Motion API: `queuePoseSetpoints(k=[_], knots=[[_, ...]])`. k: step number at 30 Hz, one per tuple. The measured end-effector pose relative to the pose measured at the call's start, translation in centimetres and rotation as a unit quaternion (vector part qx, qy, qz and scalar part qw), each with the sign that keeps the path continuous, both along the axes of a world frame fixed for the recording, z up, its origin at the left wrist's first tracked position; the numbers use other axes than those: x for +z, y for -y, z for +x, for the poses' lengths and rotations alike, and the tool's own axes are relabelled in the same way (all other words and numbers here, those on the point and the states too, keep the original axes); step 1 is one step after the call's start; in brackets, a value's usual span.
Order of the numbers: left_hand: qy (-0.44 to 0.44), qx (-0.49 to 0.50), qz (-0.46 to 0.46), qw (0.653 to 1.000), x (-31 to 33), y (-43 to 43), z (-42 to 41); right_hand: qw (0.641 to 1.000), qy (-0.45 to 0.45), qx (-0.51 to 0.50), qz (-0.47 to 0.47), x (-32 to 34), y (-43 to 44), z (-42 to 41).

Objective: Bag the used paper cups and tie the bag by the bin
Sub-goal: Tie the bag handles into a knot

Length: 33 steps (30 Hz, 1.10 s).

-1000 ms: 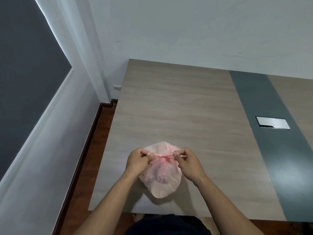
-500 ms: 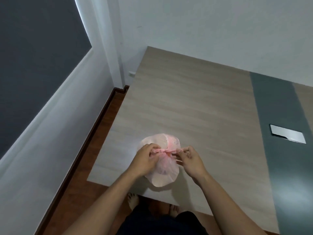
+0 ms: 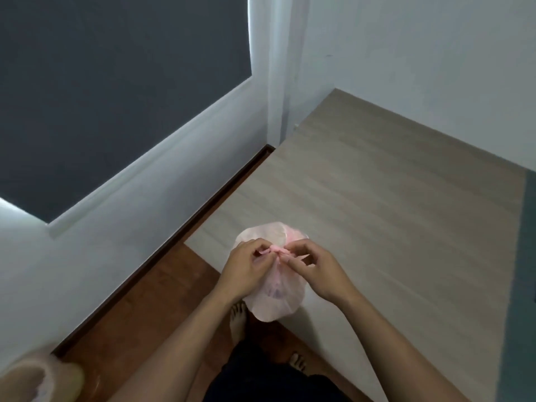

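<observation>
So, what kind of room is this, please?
Probably an office or meeting room: a long wood-look table with a grey centre strip, plain white walls, and a dark window blind.

Both bare forearms extend forward and converge over the pink bag [image 3: 274, 303]. The left hand [image 3: 249, 266] and right hand [image 3: 314, 268] sit on either side of the bag's gathered neck, fingers curled, fingertips pinching the twisted plastic at its top. Bare feet are visible below the bag.
</observation>
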<state>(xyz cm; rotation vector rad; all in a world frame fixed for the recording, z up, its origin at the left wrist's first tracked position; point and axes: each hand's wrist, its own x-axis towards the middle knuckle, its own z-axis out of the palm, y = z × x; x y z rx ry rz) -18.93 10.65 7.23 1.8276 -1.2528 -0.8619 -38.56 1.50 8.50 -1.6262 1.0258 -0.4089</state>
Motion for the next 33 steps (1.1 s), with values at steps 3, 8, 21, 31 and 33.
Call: queuePoseSetpoints(k=[3,8,21,31,33], knots=[[-0.02,0.07,-0.006,0.997,0.7,-3.5,-0.5,0.998,0.004,0.051,-0.037,0.2,-1.3,1.3],[-0.028,0.219,-0.022,0.975,1.2,-9.9,-0.3,0.983,0.008,0.169,-0.064,0.6,-4.4,5.0],[-0.022,0.398,-0.047,0.916,3.2,-23.1,5.0,0.935,0.011,0.337,-0.112,2.2,-14.9,16.5],[-0.047,0.45,-0.039,0.891,3.2,-34.6,13.5,0.921,0.034,0.372,-0.115,2.6,-26.1,26.9],[-0.064,0.452,-0.039,0.889,3.1,-36.6,15.2,0.92,0.033,0.374,-0.108,2.5,-27.8,28.7]])
